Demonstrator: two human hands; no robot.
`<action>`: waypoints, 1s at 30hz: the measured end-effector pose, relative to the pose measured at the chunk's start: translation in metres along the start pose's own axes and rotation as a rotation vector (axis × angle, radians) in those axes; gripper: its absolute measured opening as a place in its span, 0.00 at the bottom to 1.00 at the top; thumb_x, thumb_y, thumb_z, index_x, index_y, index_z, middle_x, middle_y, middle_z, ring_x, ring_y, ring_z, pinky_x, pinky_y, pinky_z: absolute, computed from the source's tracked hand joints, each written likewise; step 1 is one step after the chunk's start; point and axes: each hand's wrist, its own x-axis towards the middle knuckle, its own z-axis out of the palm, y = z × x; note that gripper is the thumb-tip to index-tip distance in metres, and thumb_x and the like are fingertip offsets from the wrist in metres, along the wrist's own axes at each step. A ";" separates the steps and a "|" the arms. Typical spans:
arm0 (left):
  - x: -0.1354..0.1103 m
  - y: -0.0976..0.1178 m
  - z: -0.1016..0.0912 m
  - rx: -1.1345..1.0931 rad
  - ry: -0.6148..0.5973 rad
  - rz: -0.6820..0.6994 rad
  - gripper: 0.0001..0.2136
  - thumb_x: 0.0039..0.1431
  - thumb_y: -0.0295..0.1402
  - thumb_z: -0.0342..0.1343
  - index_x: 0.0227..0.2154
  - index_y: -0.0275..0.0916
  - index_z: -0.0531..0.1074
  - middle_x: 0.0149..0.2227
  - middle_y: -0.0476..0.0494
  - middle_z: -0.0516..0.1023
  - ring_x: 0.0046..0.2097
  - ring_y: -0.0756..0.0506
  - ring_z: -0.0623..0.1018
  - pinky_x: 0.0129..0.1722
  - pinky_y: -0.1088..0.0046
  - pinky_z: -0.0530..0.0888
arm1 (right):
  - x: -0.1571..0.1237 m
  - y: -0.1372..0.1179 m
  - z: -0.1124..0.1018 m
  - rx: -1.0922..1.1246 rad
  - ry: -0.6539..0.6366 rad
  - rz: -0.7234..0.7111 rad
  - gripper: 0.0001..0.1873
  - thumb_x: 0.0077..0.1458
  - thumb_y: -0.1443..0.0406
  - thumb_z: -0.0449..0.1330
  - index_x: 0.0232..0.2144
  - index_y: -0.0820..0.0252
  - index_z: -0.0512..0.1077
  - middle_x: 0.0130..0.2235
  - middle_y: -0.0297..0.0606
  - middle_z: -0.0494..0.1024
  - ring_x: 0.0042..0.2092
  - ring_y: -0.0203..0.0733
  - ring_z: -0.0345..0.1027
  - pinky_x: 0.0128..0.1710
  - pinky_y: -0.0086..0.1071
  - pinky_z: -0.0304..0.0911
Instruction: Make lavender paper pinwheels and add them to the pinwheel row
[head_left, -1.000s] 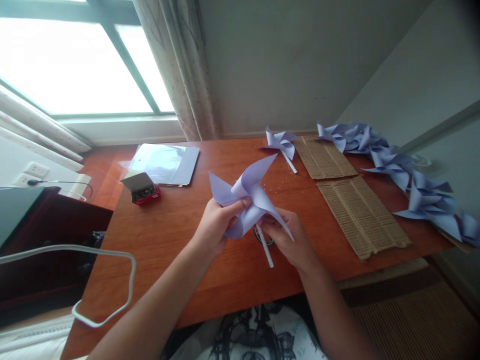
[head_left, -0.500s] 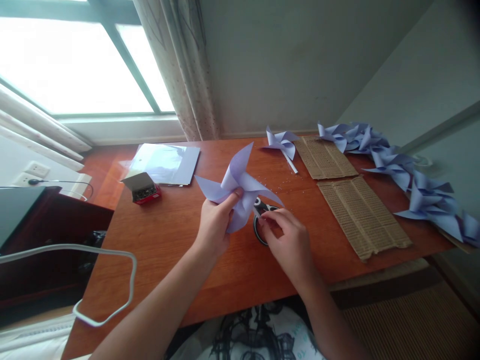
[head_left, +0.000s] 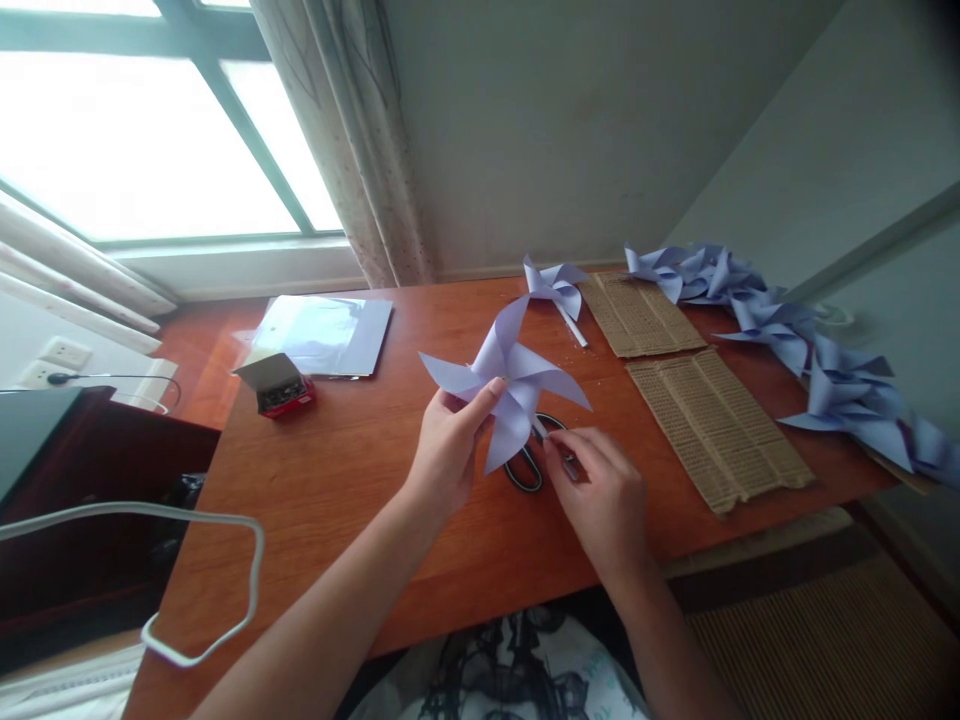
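A pale lilac paper pinwheel [head_left: 514, 362] is in my left hand [head_left: 451, 440], its thumb pressed close to the middle of the front and the fingers behind. Below the right blades a thin white stick [head_left: 539, 427] shows, and my right hand [head_left: 604, 490] pinches it between thumb and fingertips. Where the stick's upper end meets the pinwheel is hidden behind the paper. Under the hands lies a pair of black-handled scissors [head_left: 528, 488] on the wooden table [head_left: 330, 520], partly covered by my right hand and the pinwheel.
Farther back lies another pinwheel [head_left: 556, 284] on a stick. Corrugated cardboard pieces [head_left: 712, 425] are to the right, with several pinwheels [head_left: 855, 390] along that edge. At left are a small open red box [head_left: 285, 396], paper sheets [head_left: 322, 335] and a white cable [head_left: 259, 560].
Both hands have shifted right with the pinwheel and stick, the pinwheel also slightly down. More of the scissors shows beneath them. The camera view has turned slightly.
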 end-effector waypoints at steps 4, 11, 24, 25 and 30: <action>-0.002 -0.001 0.001 0.043 -0.016 -0.018 0.17 0.54 0.40 0.70 0.44 0.40 0.77 0.46 0.43 0.81 0.44 0.48 0.79 0.43 0.75 0.72 | -0.003 0.017 -0.009 -0.059 0.005 0.059 0.07 0.64 0.64 0.60 0.37 0.60 0.79 0.36 0.40 0.82 0.38 0.43 0.77 0.40 0.34 0.70; 0.000 -0.003 -0.010 0.035 0.055 -0.134 0.17 0.55 0.42 0.69 0.43 0.39 0.76 0.46 0.41 0.81 0.44 0.48 0.80 0.42 0.75 0.72 | -0.003 0.068 -0.028 -0.282 -0.001 0.208 0.11 0.63 0.61 0.59 0.35 0.59 0.80 0.35 0.41 0.83 0.34 0.44 0.76 0.37 0.36 0.66; -0.002 0.002 -0.020 -0.001 0.135 -0.124 0.13 0.52 0.33 0.67 0.40 0.37 0.77 0.41 0.44 0.81 0.39 0.51 0.78 0.35 0.78 0.71 | -0.007 0.094 -0.033 -0.387 -0.056 0.268 0.09 0.59 0.62 0.60 0.32 0.58 0.80 0.36 0.41 0.83 0.33 0.45 0.75 0.34 0.36 0.62; -0.002 0.002 -0.020 -0.004 0.144 -0.119 0.12 0.51 0.33 0.68 0.39 0.37 0.77 0.40 0.45 0.81 0.38 0.51 0.78 0.34 0.78 0.70 | -0.008 0.095 -0.033 -0.388 -0.058 0.266 0.09 0.59 0.62 0.59 0.32 0.59 0.79 0.36 0.41 0.83 0.33 0.46 0.75 0.34 0.36 0.62; -0.003 0.003 -0.018 -0.003 0.148 -0.113 0.11 0.50 0.32 0.67 0.38 0.37 0.77 0.39 0.45 0.81 0.38 0.50 0.78 0.34 0.77 0.70 | -0.009 0.095 -0.032 -0.403 -0.074 0.264 0.10 0.60 0.62 0.58 0.33 0.58 0.79 0.36 0.42 0.82 0.34 0.46 0.74 0.34 0.36 0.62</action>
